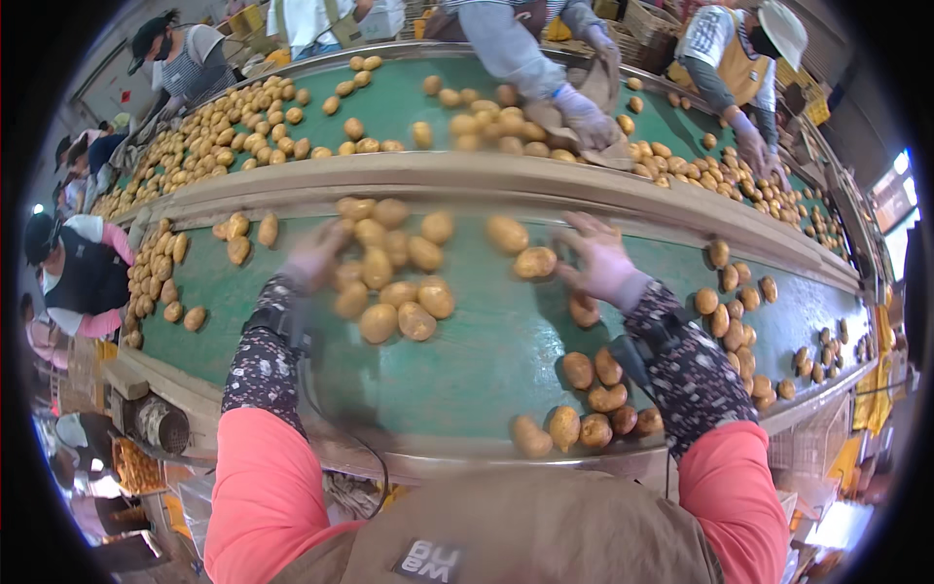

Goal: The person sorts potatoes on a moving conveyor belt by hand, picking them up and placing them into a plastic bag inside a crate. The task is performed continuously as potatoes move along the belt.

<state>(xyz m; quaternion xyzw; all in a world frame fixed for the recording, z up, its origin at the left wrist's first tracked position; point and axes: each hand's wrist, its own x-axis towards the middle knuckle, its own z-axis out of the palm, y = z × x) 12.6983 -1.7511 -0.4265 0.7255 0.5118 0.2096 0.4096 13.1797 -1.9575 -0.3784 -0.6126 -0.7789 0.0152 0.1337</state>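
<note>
Potatoes (377, 268) lie in a loose cluster on the green belt (438, 387) in front of me. At the left side of this cluster is my left hand (317, 255), blurred, its fingers partly hidden by potatoes; whether it grips one cannot be told. My right hand (598, 259) is spread palm down over the belt, fingers apart, just right of a single potato (535, 263). Another potato (584, 309) lies below that hand. Nearer my body, several more potatoes (595, 430) rest along the belt's near edge, by my right forearm.
A wooden divider (467, 169) separates my belt from a second one (401, 80) bearing many potatoes. Across it, a co-worker's gloved hand (584, 117) holds a brown cloth (611, 153). Other workers stand at the far right and left. More potatoes (733, 328) lie right of my right arm.
</note>
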